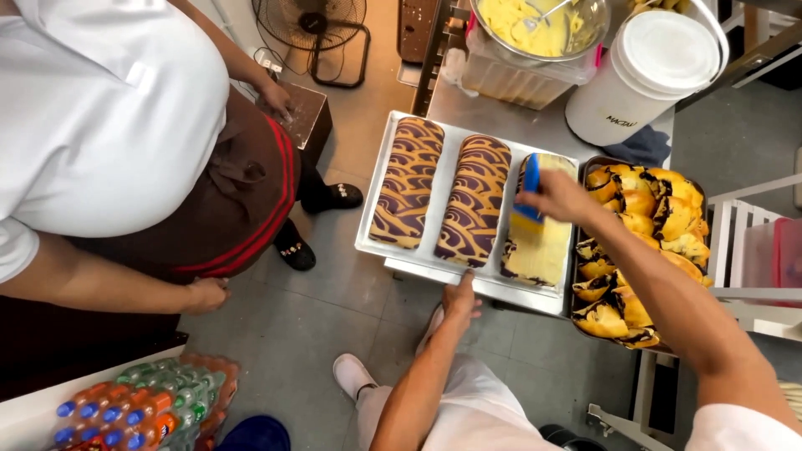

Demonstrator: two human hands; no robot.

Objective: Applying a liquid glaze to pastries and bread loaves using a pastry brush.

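where hands (558,197) spread: soft, swirl-patterned cake rolls (474,200)

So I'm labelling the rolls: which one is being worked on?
Find the white tray on the steel counter. Of three rolls, take the rightmost roll, beside the pan of pastries. Only it is coated pale yellow, under the right hand with the blue brush.

Brown and tan wave stripes were shown on two roll cakes (443,194); pale yellow cream was seen on the third cake (539,242), under a blue scraper (530,186).
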